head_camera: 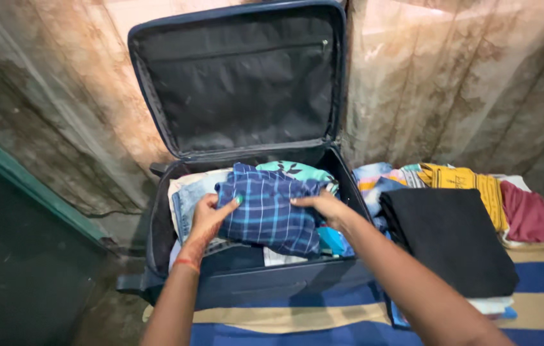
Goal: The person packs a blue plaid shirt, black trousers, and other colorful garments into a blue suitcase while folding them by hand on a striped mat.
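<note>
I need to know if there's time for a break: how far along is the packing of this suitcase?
Partly done. Several folded clothes already lie in the open suitcase. In hand: the left hand and right hand press a blue plaid shirt onto that pile. Left: a black folded garment, a yellow cloth and a maroon one wait beside the case.

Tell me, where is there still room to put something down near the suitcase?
Free: the striped cloth in front of the black folded garment, and the strip before the suitcase. Inside is crowded: both hands, left and right, press the blue checked shirt onto the piled clothes. The right-hand clothes pile is full too.
</note>
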